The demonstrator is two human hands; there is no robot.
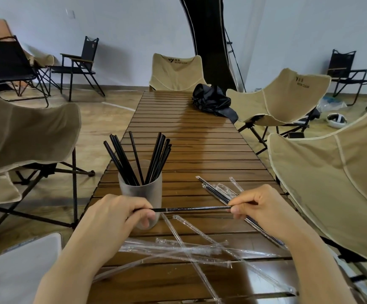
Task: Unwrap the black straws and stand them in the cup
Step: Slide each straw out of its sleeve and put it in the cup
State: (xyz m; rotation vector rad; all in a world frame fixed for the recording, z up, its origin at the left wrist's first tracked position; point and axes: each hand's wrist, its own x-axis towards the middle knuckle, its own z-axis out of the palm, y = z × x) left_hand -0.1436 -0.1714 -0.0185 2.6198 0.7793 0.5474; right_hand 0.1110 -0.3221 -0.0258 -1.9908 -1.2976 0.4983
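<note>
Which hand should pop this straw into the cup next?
Left, most likely. The left hand pinches the straw right in front of the cup. The right hand pinches its other end farther off, by the wrapped straws.

left hand [121, 213]: bare
right hand [263, 207]: bare
left forearm [75, 262]: bare behind the hand
right forearm [309, 260]: bare behind the hand

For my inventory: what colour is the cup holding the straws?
Translucent grey, the frosted plastic cup; head view.
</note>
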